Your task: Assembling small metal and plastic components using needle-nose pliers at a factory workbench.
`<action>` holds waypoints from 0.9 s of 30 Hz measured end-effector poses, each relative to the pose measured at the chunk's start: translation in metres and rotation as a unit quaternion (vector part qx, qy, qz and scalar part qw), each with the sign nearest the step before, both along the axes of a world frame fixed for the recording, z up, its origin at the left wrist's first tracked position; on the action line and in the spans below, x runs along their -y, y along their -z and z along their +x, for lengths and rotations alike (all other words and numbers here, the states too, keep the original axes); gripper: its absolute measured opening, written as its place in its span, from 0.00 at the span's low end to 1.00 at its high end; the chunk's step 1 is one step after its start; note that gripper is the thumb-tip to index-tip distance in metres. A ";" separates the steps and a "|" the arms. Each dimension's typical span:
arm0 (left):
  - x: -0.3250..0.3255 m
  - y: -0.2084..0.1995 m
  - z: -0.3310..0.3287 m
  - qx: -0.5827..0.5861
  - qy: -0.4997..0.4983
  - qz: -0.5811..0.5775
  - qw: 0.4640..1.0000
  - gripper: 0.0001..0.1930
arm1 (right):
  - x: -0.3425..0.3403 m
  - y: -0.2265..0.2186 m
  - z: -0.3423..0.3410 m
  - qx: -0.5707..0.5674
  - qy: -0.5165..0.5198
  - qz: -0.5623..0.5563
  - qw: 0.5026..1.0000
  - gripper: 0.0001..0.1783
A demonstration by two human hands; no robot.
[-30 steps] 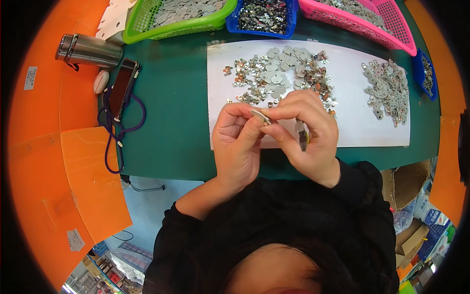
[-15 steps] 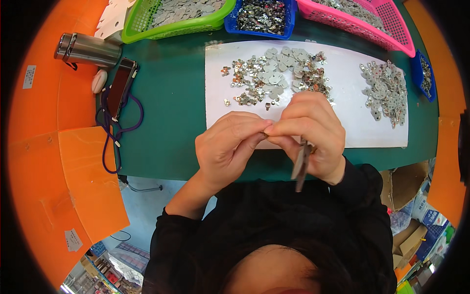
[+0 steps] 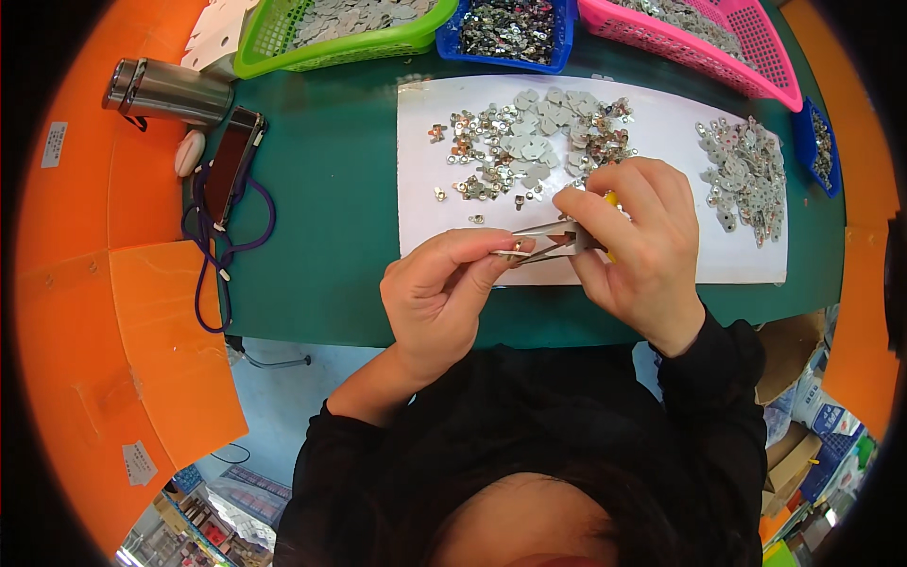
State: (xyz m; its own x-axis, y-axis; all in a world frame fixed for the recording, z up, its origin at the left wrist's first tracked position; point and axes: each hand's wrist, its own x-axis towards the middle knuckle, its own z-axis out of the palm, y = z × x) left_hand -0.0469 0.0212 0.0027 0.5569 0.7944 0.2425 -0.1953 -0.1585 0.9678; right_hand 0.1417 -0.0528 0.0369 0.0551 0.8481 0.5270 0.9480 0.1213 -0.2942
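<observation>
My left hand (image 3: 433,300) pinches a small flat metal plate (image 3: 511,252) between thumb and fingertips, over the near edge of a white sheet. My right hand (image 3: 652,253) is closed round a pair of long-nosed pliers (image 3: 565,236); a bit of yellow handle shows between the fingers. The jaws point left and reach the plate, where a tiny shiny fitting seems to sit. Whether the jaws grip it is too small to tell. Beyond my hands lie grey metal plates (image 3: 534,149) between small metal fittings (image 3: 480,132) and more fittings on the right.
On the white sheet (image 3: 680,255), a pile of plates with fittings (image 3: 744,180) lies right. Green (image 3: 350,57), blue (image 3: 505,59) and pink (image 3: 690,68) baskets of parts line the back. A smaller blue bin (image 3: 814,151), steel flask (image 3: 175,92) and corded phone (image 3: 231,165) flank the sheet.
The pliers, which hung down from my right palm, now point left with their jaws at the plate. My right hand has moved right, away from my left fingertips.
</observation>
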 end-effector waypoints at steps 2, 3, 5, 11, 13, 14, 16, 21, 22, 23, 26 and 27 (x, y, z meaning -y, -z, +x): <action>0.001 -0.001 -0.001 -0.026 -0.006 0.009 1.000 0.08 | 0.001 0.002 -0.001 0.001 -0.003 -0.001 1.000 0.19; 0.001 -0.001 -0.001 -0.027 -0.007 0.009 1.000 0.08 | 0.002 0.003 -0.001 0.003 -0.006 -0.002 1.000 0.18; 0.002 0.000 -0.001 -0.027 -0.003 0.012 1.000 0.07 | 0.003 0.005 -0.001 0.001 -0.005 -0.005 1.000 0.18; 0.004 0.004 0.000 -0.014 0.001 0.003 1.000 0.08 | 0.005 0.010 -0.001 0.005 -0.002 -0.004 1.000 0.17; 0.005 0.000 0.000 -0.020 0.004 0.001 1.000 0.09 | 0.007 0.012 -0.004 0.004 -0.002 -0.014 1.000 0.17; 0.006 -0.001 0.000 -0.026 0.007 -0.002 1.000 0.10 | 0.007 0.012 -0.006 0.006 0.006 -0.020 1.000 0.16; 0.009 -0.001 0.005 0.009 0.005 -0.032 0.999 0.10 | 0.007 0.013 -0.009 0.008 0.012 -0.025 1.000 0.16; 0.007 0.012 0.008 0.098 0.024 -0.123 0.987 0.10 | 0.007 0.011 -0.010 -0.120 -0.026 -0.101 0.987 0.11; 0.004 0.012 0.008 0.078 0.016 -0.091 0.993 0.10 | 0.008 0.008 -0.006 -0.120 -0.027 -0.101 0.987 0.11; 0.002 0.013 0.006 0.058 0.007 -0.059 0.997 0.11 | 0.009 0.004 -0.001 -0.157 -0.034 -0.133 0.978 0.09; -0.010 0.004 0.001 0.020 -0.010 0.052 0.998 0.09 | 0.013 -0.008 0.014 -0.215 -0.068 -0.205 0.953 0.06; -0.013 -0.001 -0.001 0.020 -0.010 0.053 0.998 0.09 | 0.013 -0.012 0.018 -0.236 -0.094 -0.245 0.936 0.07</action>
